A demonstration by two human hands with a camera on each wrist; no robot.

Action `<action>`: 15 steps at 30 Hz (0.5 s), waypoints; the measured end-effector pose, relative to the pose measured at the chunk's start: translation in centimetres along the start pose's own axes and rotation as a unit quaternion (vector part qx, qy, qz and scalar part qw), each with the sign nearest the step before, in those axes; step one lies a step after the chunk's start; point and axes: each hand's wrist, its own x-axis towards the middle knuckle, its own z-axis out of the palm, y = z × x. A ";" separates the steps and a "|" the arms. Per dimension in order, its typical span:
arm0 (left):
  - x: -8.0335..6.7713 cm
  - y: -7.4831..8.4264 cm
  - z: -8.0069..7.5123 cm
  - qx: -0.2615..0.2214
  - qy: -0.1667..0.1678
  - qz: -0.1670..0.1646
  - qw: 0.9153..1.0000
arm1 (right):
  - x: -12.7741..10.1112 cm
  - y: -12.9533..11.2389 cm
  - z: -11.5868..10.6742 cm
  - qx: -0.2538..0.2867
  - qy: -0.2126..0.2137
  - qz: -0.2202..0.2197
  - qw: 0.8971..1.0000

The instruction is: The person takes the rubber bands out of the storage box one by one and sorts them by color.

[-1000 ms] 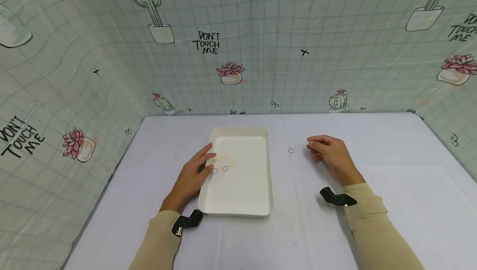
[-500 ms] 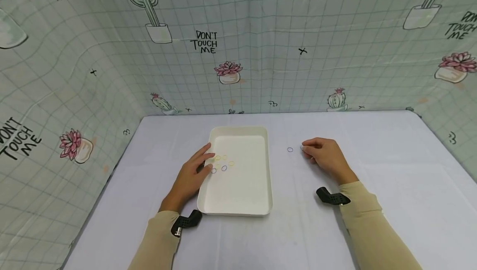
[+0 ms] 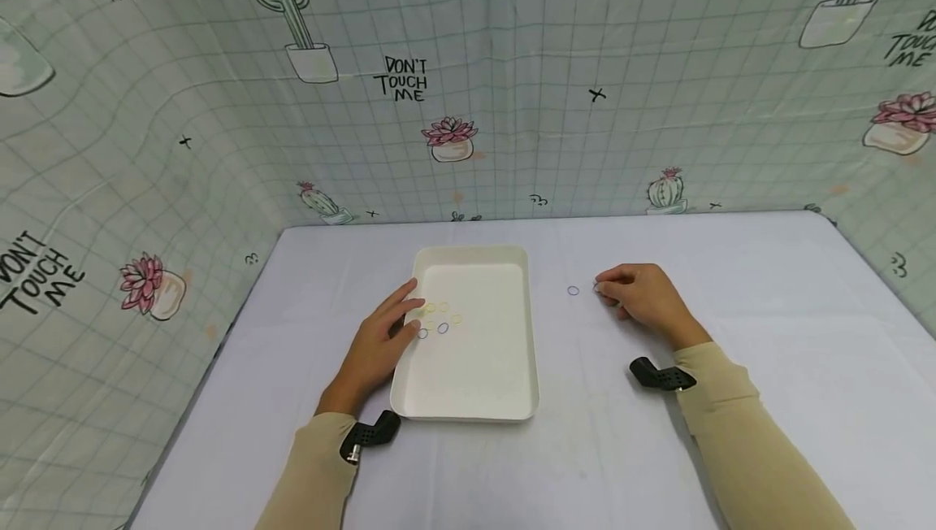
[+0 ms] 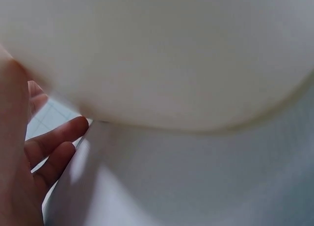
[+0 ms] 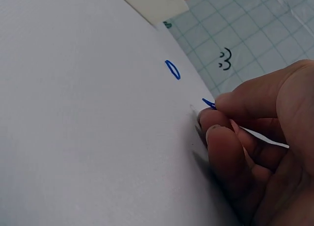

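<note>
seen from the head: a table (image 3: 585,449) covered in white, with faint creases and a soft shadow beside the right forearm. raised behind and along the sides: a pale green fabric backdrop (image 3: 556,50), ruled in a grid, printed with potted cacti, pink succulents, small crosses and the words "don't touch me", and visibly rippled at the left. set on the table, near the middle: a shallow white tray (image 3: 475,375), rectangular, with rounded corners and long sides running away from the viewer.

lying in the left part of the tray: a loose cluster of yellow rings (image 3: 444,307) and, slightly nearer the viewer, two bluish rings (image 3: 443,328), one just beside the left thumb. laid at the tray's left edge: the left hand (image 3: 373,347), with digits extended and apart, thumb and forefinger over the rim. held low over the table, right of the tray: the right hand (image 3: 643,298), with thumb and fingertip pinched together on a blue ring (image 5: 208,103). resting on the white surface between that hand and the tray: a second blue ring (image 5: 172,70).

worn at the wrists, against beige sleeves (image 3: 753,440): black devices (image 3: 661,374). filling much of the left wrist view: the tray, pale and blurred.
</note>
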 end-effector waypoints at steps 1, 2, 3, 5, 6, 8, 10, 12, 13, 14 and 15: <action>0.0 0.0 0.0 -0.002 0.001 0.000 1.000 | 0.0 0.0 0.0 -0.002 0.002 -0.002 1.000; 0.0 -0.1 0.1 -0.003 0.002 -0.001 1.000 | 0.1 0.0 0.2 -0.004 0.005 -0.001 1.000; 0.0 0.0 0.1 -0.006 0.003 -0.001 1.000 | 0.1 0.0 0.2 -0.006 0.006 -0.003 1.000; 0.0 -0.1 0.0 -0.007 0.004 0.001 1.000 | 0.1 0.0 0.4 -0.011 0.009 -0.004 1.000; -0.1 -0.1 0.0 -0.007 0.005 0.003 1.000 | 0.0 0.0 0.5 -0.013 0.010 -0.004 1.000; 0.0 -0.1 0.0 -0.006 0.004 0.009 1.000 | 0.0 0.0 0.5 -0.017 0.014 0.001 1.000; 0.0 -0.2 -0.1 -0.006 0.003 0.014 1.000 | -0.1 0.1 0.5 -0.022 0.016 0.002 1.000; 0.1 -0.3 -0.1 -0.005 0.002 0.018 1.000 | -0.1 0.1 0.5 -0.025 0.019 0.002 1.000; 0.1 -0.4 -0.1 -0.005 0.002 0.020 1.000 | -0.1 0.1 0.5 -0.026 0.020 0.002 0.999; 0.1 -0.5 -0.1 -0.006 0.002 0.022 1.000 | -0.1 0.0 0.5 -0.027 0.021 0.002 0.999; 0.1 -0.5 -0.1 -0.007 0.002 0.022 1.000 | -0.1 0.0 0.5 -0.029 0.023 0.001 0.999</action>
